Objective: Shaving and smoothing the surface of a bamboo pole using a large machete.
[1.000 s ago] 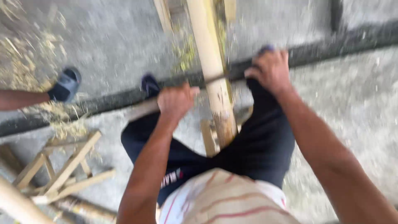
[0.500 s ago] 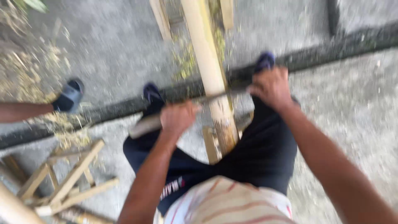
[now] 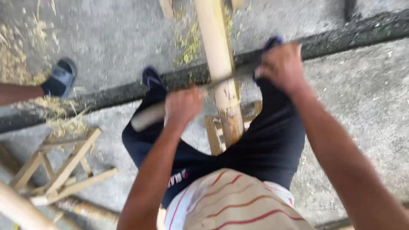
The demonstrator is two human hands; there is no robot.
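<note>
**poster1:** Head cam, looking straight down. Quick count: one thick bamboo pole [image 3: 219, 64] running from 12 o'clock down to the middle of the frame, pale up top and browner at the near end between the knees. Two hands on one drawknife-type tool [image 3: 200, 91] laid across the pole. Left hand [image 3: 183, 106] is fisted tight around the pale wooden handle that sticks out toward 8 o'clock. Right hand [image 3: 282, 68] is closed over the other end at about 1 o'clock, though what it grips is hidden under the fingers.

**poster2:** Feet? I count two dark blue slippers on the wearer, one [image 3: 151, 79] at 11 o'clock of center, and the tip of the other peeking out just above the right hand.

**poster1:** Yep, plus a third, a grey-blue sandal [image 3: 61, 79] at 9 o'clock, on someone else's foot. One small wooden trestle [image 3: 64, 166] at 8 o'clock, and one more pale pole end [image 3: 19, 211] in the 7 o'clock corner. Yellowish shavings [image 3: 64, 115] piled beside the sandal.

**poster2:** Any labels?

**poster1:** Only a patch of white and red print on the dark shorts [image 3: 179, 179], around 6 o'clock, too blurry to make out. Striped shirt [image 3: 238, 204] just below it.
</note>
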